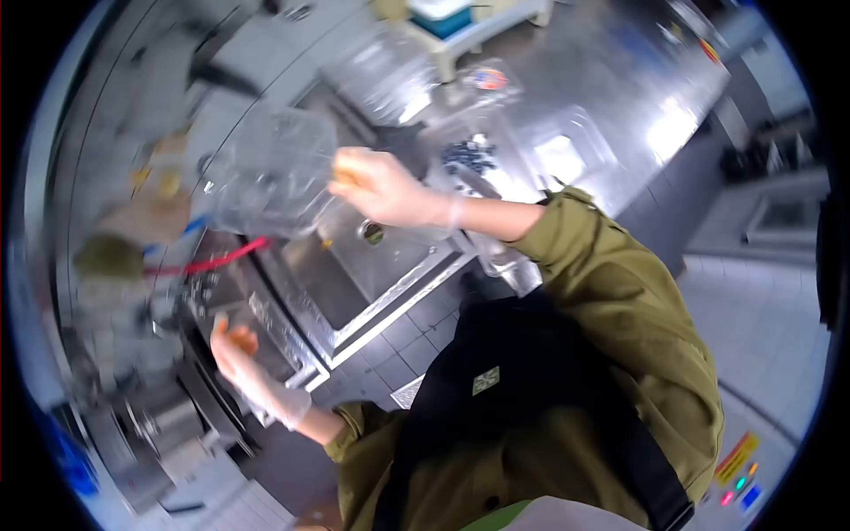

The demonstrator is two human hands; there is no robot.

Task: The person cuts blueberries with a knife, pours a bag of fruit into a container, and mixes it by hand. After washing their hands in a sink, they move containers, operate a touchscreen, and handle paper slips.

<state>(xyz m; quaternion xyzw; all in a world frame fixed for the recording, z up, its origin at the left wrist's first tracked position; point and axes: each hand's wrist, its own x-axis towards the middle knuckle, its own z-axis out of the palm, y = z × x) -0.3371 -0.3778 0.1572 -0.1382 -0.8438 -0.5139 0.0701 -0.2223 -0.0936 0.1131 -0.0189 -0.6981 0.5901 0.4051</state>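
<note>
My right hand, in a thin clear glove, grips the edge of a clear plastic container. The container is raised over the far side of a metal sink and is smeared by motion. At the lower left my left hand, also gloved, hangs over a second, narrower sink section with its fingers bent and apart, holding nothing. Between the hands a red stick or handle slants past the sink's corner. Just right of my right wrist a clear tray holds dark small pieces.
Stacked clear plastic containers stand on the metal counter beyond the tray. A cream stand carries a teal and white object at the top. Blurred metal equipment is at lower left. Tiled floor shows below the sink.
</note>
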